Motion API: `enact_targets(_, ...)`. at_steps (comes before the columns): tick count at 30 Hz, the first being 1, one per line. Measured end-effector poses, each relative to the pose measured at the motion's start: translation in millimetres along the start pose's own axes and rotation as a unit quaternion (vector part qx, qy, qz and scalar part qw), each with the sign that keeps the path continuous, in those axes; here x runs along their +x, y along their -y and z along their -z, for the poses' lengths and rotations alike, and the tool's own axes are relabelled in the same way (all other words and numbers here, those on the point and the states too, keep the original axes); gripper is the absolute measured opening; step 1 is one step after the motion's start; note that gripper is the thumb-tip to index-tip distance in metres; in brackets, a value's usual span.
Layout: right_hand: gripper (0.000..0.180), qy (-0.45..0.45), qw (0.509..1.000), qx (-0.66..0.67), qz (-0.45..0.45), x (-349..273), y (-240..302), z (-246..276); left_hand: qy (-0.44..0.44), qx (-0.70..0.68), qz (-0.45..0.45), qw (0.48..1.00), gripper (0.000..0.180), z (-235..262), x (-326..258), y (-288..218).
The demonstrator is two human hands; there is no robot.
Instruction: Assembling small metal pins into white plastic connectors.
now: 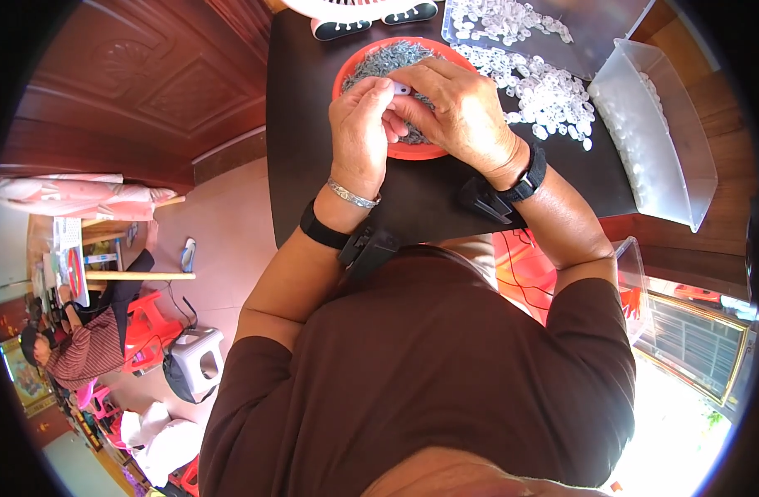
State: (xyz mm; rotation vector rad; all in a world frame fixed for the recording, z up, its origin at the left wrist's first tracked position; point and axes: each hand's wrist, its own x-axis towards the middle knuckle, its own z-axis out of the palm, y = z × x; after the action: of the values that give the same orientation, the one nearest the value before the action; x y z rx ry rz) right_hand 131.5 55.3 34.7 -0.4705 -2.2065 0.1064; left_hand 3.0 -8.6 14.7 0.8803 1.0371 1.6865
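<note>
I see left hand [360,124] and right hand [464,108] pinching a white piece [402,88] over red basin [418,152] of grey parts [389,59]. Table [301,124]: tray [682,178] of white parts [628,124] at right edge, room at left.

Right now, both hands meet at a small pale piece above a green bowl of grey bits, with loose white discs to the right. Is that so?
Not quite: the head view shows an orange-red bowl, not a green one. The left hand and right hand do meet at a small pale piece above it, with grey bits inside and loose white discs to the right.
</note>
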Motion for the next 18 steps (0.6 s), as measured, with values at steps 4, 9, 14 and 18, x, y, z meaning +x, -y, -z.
enact_targets(4,0.021,0.013,1.0,0.016,-0.003,-0.2,2.5,0.4,0.002,0.008,-0.007,1.0,0.025,0.8,0.2,0.9)
enact_targets(9,0.018,0.02,0.999,0.034,-0.001,-0.2,4.8,2.2,0.018,0.01,-0.03,0.999,0.024,2.1,0.8,2.9)
enact_targets(14,0.017,0.017,0.999,0.032,0.012,-0.4,-1.0,1.0,0.024,0.015,-0.025,0.999,0.026,0.6,3.1,2.3)
enact_targets(18,0.025,0.016,0.998,0.053,0.024,2.8,-2.4,8.9,0.028,0.046,-0.055,0.997,0.028,0.6,1.6,-0.3)
